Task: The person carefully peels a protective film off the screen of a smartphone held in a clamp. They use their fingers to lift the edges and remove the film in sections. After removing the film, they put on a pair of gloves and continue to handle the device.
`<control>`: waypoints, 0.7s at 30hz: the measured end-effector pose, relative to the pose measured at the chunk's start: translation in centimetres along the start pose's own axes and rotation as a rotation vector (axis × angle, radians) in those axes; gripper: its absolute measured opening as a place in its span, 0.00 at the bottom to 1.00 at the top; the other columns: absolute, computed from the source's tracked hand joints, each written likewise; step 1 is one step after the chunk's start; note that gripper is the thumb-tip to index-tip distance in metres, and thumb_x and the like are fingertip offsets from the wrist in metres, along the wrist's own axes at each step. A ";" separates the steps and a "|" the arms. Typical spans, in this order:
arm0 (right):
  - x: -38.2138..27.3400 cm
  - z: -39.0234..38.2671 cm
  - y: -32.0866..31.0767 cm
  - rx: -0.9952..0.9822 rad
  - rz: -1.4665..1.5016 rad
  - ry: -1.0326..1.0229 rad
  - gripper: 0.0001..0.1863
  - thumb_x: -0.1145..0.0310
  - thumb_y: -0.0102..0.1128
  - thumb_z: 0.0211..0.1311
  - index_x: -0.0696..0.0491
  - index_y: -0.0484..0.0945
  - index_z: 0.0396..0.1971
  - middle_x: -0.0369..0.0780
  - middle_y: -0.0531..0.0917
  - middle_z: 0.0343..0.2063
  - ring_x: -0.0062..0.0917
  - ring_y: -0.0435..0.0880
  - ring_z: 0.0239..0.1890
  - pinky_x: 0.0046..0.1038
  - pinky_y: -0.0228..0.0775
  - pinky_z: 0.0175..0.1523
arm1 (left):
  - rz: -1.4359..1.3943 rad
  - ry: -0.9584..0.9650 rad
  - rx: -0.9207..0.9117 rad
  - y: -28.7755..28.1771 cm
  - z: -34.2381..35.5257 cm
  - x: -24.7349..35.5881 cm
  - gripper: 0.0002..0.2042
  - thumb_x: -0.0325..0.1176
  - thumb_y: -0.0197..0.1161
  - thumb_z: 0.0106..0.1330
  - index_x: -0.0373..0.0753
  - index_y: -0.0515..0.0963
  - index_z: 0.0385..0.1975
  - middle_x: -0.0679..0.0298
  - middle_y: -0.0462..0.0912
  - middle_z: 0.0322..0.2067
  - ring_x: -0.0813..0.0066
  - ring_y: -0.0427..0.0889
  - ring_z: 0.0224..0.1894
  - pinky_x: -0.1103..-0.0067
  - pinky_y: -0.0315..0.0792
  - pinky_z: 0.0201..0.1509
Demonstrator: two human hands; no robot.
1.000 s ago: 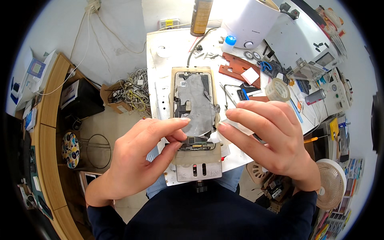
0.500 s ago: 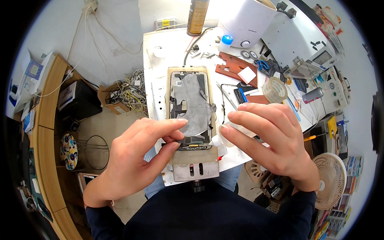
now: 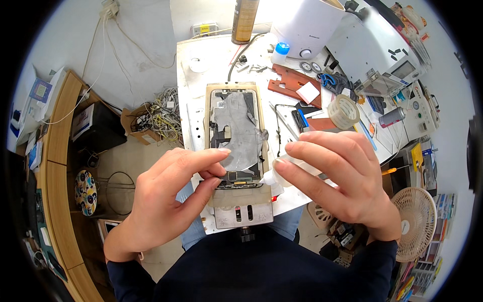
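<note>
An opened phone [image 3: 236, 131], grey sheet over most of its inside, lies in a beige holder [image 3: 236, 200] on a metal fixture [image 3: 226, 217]. My left hand [image 3: 168, 194] is closed at the phone's lower left, fingertips together on its edge; what they hold, if anything, is too small to tell. My right hand [image 3: 339, 186] holds a small white squeeze bottle [image 3: 270, 177] sideways, its nozzle at the phone's lower right corner. The bottle's body is mostly hidden behind my fingers.
Right of the holder lie a red-brown plate [image 3: 284, 85], tape roll [image 3: 343, 111], pens, tools and cables. Behind are a spray can [image 3: 244, 20], white appliance [image 3: 307, 27] and blue-capped bottle [image 3: 280, 53]. A white fan [image 3: 415, 224] stands right of the workbench [image 3: 196, 75].
The white bottle's nozzle has moved down and toward the phone's lower right corner, with my right hand following slightly. My left hand stays at the edge. The whole view has shifted slightly.
</note>
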State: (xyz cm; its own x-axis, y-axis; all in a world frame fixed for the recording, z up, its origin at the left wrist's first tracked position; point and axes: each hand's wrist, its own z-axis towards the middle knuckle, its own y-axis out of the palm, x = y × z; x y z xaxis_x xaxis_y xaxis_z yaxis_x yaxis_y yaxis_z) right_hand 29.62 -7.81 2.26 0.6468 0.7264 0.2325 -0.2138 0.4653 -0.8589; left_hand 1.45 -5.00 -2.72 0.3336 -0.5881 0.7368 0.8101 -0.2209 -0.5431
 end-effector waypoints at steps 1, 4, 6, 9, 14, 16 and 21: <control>-0.1 0.1 0.1 0.003 0.007 -0.002 0.19 0.69 0.66 0.53 0.47 0.87 0.48 0.35 0.84 0.48 0.29 0.84 0.49 0.29 0.75 0.47 | -0.001 -0.001 -0.003 0.0 0.0 0.0 0.22 0.16 0.67 0.59 0.37 0.81 0.55 0.63 0.88 0.38 0.74 0.84 0.38 0.79 0.73 0.41; -0.2 0.4 0.5 0.010 0.028 -0.007 0.19 0.69 0.66 0.54 0.47 0.87 0.48 0.35 0.84 0.48 0.29 0.84 0.48 0.29 0.75 0.47 | 0.014 0.000 -0.032 -0.3 0.2 0.2 0.23 0.15 0.67 0.61 0.39 0.80 0.57 0.63 0.87 0.37 0.71 0.85 0.40 0.76 0.79 0.45; -0.3 0.5 0.6 0.012 0.032 -0.011 0.18 0.70 0.66 0.54 0.47 0.87 0.48 0.36 0.85 0.48 0.29 0.84 0.48 0.29 0.75 0.47 | 0.007 0.004 -0.028 -0.3 0.1 0.1 0.23 0.15 0.67 0.61 0.39 0.80 0.57 0.63 0.87 0.37 0.70 0.85 0.40 0.76 0.78 0.44; -0.3 0.7 0.7 0.018 0.027 -0.017 0.18 0.70 0.66 0.55 0.47 0.87 0.48 0.36 0.85 0.47 0.29 0.84 0.48 0.29 0.75 0.47 | -0.007 0.010 -0.008 -0.2 0.0 -0.1 0.22 0.15 0.66 0.60 0.38 0.80 0.56 0.63 0.88 0.37 0.73 0.84 0.39 0.78 0.75 0.42; -0.5 1.3 1.2 0.038 0.031 -0.022 0.19 0.70 0.66 0.54 0.47 0.87 0.48 0.36 0.85 0.48 0.29 0.84 0.48 0.29 0.74 0.46 | -0.015 0.025 -0.004 -0.2 0.1 -0.1 0.22 0.15 0.66 0.60 0.37 0.80 0.55 0.62 0.88 0.38 0.74 0.84 0.39 0.79 0.74 0.41; -0.6 1.5 1.2 0.044 0.033 -0.028 0.19 0.70 0.66 0.54 0.48 0.87 0.48 0.36 0.85 0.48 0.29 0.84 0.48 0.29 0.74 0.46 | -0.021 0.036 -0.005 -0.2 0.1 -0.2 0.22 0.14 0.66 0.60 0.36 0.80 0.55 0.62 0.88 0.38 0.74 0.84 0.39 0.79 0.74 0.41; -0.8 2.0 1.4 0.043 0.045 -0.038 0.20 0.70 0.67 0.52 0.48 0.87 0.49 0.36 0.85 0.48 0.29 0.84 0.48 0.29 0.74 0.46 | -0.018 0.045 -0.001 -0.2 0.0 -0.4 0.22 0.13 0.66 0.60 0.36 0.80 0.55 0.61 0.87 0.38 0.74 0.84 0.38 0.79 0.75 0.41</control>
State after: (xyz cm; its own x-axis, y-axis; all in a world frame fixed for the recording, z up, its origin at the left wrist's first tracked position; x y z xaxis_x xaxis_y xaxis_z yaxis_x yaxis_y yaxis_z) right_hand 27.41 -6.75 1.81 0.6079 0.7651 0.2122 -0.2734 0.4526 -0.8488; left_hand 1.14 -4.71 -2.95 0.2971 -0.6187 0.7273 0.8150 -0.2325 -0.5307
